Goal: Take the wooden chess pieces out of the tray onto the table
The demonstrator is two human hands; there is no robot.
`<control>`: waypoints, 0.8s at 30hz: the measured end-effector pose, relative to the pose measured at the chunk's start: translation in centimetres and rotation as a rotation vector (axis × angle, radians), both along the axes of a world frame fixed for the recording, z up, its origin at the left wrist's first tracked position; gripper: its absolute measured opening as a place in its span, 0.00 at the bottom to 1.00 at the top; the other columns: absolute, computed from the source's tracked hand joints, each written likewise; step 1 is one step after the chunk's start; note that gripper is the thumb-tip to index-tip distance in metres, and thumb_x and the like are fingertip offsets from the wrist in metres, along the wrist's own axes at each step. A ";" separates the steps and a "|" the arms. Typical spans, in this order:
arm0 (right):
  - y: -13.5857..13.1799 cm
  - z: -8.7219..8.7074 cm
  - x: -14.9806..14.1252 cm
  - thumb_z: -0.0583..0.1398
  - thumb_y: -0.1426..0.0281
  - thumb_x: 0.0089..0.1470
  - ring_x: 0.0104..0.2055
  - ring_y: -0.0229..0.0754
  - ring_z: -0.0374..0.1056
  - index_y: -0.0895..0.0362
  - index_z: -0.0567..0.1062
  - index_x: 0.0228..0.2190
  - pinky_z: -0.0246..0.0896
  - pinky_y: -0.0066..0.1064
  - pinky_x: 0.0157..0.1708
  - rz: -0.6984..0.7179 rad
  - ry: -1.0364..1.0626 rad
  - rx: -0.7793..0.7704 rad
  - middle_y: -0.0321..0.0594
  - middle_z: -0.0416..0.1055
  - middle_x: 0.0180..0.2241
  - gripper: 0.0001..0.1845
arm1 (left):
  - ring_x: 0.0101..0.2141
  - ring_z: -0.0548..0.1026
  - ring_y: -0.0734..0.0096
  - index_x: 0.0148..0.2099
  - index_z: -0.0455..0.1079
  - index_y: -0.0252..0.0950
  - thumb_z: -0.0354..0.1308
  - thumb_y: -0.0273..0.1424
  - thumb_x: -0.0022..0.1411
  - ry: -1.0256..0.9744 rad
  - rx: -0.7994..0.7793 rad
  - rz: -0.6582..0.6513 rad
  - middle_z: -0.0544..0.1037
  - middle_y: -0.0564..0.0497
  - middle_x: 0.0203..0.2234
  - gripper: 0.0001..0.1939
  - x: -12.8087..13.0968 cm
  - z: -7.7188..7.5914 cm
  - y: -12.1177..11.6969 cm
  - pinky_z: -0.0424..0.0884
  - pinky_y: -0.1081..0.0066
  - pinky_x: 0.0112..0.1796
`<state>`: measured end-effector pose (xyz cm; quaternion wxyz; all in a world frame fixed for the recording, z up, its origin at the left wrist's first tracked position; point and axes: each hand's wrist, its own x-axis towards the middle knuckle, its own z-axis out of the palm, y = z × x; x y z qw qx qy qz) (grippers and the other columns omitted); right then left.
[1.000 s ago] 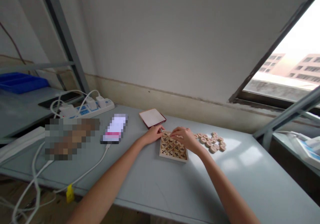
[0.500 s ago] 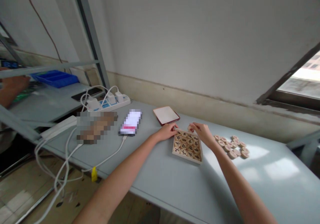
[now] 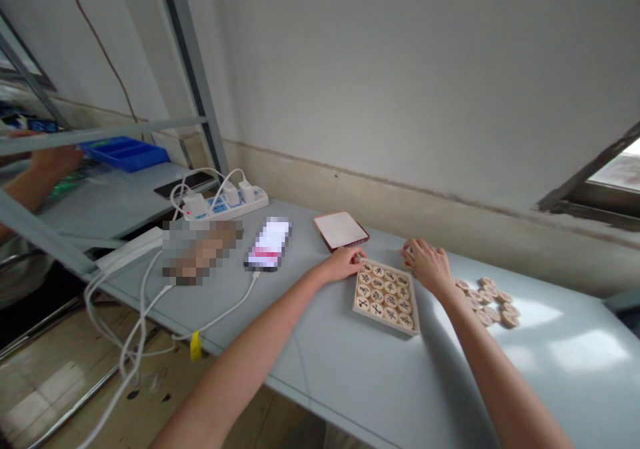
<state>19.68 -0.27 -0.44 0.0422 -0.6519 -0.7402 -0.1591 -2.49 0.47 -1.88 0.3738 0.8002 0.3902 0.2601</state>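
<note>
A pale grey table (image 3: pixel 350 375) is seen running from the left middle of the frame to the lower right, its near edge cutting diagonally from left of centre toward the bottom; its far edge lies close along the wall. A broad bare stretch of the tabletop is left open in the lower centre and lower right, in front of the tray. In the upper left a grey shelf frame (image 3: pixel 195 75) is noted, with a blue bin (image 3: pixel 125 153) on a second surface behind it, where another person's hand (image 3: pixel 53 162) is visible at the left edge. A white power strip (image 3: pixel 225 203) with plugs and trailing white cables (image 3: pixel 130 329) is placed left of centre; one cable hangs over the near table edge and carries a yellow tag (image 3: pixel 196 346). A phone (image 3: pixel 269 244) with a blurred screen lies beside it, and a red-edged flat lid (image 3: pixel 341 230) is set just behind the left hand. A square wooden tray (image 3: pixel 386 295) is located at centre frame, filled with round wooden pieces bearing black characters, too small to be read. The left hand (image 3: pixel 345 265) is rested at the tray's upper left corner, fingers curled loosely against it, nothing gripped. The right hand (image 3: pixel 429 266) is laid at the tray's upper right corner, fingers spread and relaxed; whether a piece lies beneath them cannot be told. A loose cluster of pieces (image 3: pixel 487 299) is found right of centre, near the right forearm.
</note>
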 end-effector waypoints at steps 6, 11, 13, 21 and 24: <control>-0.9 -0.3 1.3 0.52 0.66 0.54 0.37 0.44 0.63 0.53 0.71 0.30 0.44 0.33 0.32 0.114 0.066 -0.063 0.38 0.70 0.33 0.09 | 0.23 0.64 0.78 0.37 0.69 0.32 0.52 0.27 0.49 0.012 0.055 0.053 0.67 0.56 0.20 0.11 -0.4 0.1 0.1 0.59 0.78 0.26; -2.1 -0.2 4.0 0.52 0.65 0.52 0.40 0.48 0.61 0.52 0.72 0.31 0.45 0.35 0.33 -0.013 0.115 -0.011 0.40 0.70 0.35 0.09 | 0.23 0.64 0.78 0.37 0.69 0.32 0.52 0.26 0.48 0.027 0.094 0.087 0.68 0.55 0.21 0.12 -0.9 -0.3 0.6 0.58 0.78 0.26; -2.9 0.2 3.8 0.51 0.63 0.53 0.41 0.48 0.60 0.52 0.71 0.34 0.46 0.35 0.34 0.042 0.156 0.045 0.40 0.69 0.38 0.12 | 0.23 0.64 0.78 0.38 0.69 0.32 0.51 0.26 0.49 0.025 0.103 0.087 0.68 0.56 0.21 0.12 -0.8 -0.4 0.6 0.58 0.78 0.26; -5.7 0.5 -1.5 0.47 0.63 0.56 0.38 0.46 0.60 0.52 0.71 0.36 0.47 0.38 0.37 0.265 0.166 -0.022 0.41 0.69 0.37 0.15 | 0.22 0.63 0.78 0.38 0.68 0.33 0.50 0.26 0.50 0.046 0.146 0.111 0.68 0.56 0.20 0.12 -0.5 -0.5 0.3 0.58 0.79 0.25; -5.9 0.2 -1.8 0.48 0.63 0.56 0.39 0.47 0.59 0.53 0.71 0.35 0.47 0.38 0.37 0.247 0.144 0.039 0.42 0.67 0.39 0.14 | 0.22 0.63 0.78 0.37 0.68 0.33 0.50 0.27 0.50 0.056 0.171 0.129 0.68 0.56 0.21 0.11 -0.4 -0.7 0.3 0.57 0.79 0.25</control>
